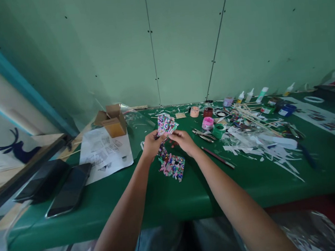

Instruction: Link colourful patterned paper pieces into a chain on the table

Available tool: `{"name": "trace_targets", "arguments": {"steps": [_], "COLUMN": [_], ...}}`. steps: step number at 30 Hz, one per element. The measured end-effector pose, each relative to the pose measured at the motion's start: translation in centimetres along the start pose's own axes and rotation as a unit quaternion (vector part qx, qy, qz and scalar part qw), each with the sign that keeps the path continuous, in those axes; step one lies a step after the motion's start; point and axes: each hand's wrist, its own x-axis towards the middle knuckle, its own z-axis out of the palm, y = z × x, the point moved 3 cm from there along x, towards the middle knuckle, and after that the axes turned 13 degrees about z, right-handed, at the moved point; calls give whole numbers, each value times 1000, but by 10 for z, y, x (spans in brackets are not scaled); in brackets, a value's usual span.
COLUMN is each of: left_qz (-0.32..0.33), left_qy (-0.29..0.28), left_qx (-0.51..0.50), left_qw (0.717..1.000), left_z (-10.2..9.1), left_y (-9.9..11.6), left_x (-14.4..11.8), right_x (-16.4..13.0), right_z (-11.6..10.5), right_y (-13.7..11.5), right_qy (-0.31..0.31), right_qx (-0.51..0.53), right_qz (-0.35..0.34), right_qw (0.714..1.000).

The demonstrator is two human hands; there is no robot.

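Note:
Between both hands, a small piece covered in multicoloured, mostly pink and blue bits point(166, 124) is held up above the green table. My left hand point(152, 144) pinches its lower left side, and my right hand point(184, 140) grips its lower right. Just below the hands, another multicoloured piece with a ragged edge point(173, 166) lies on the table. What exactly these decorated pieces are cannot be made out. A dark red pencil-like stick point(218, 157) and metal pliers point(204, 135) lie to the right of my right hand.
The green table point(176, 208) carries a cardboard box point(116, 125), printed paper point(106, 154) and a phone point(69, 189) on the left. Right of centre are a pink paint jar point(207, 123), a green paint jar point(218, 131), thin wooden sticks and white paper strips point(248, 149). A green wall stands behind.

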Motion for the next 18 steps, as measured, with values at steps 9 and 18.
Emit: {"name": "trace_targets", "arguments": {"steps": [9,18], "left_qz": [33,44], "left_qy": [-15,-22], "left_qx": [137,157], "left_qw": [990,986], "left_z": [-2,-3], "left_y": [2,6], "left_x": [2,2], "right_x": [6,8], "right_z": [-4,-4], "right_y": [5,9], "right_qy": [54,25], "right_qx": [-29,-9], "right_qz": [15,22], "right_qw": [998,999]}}
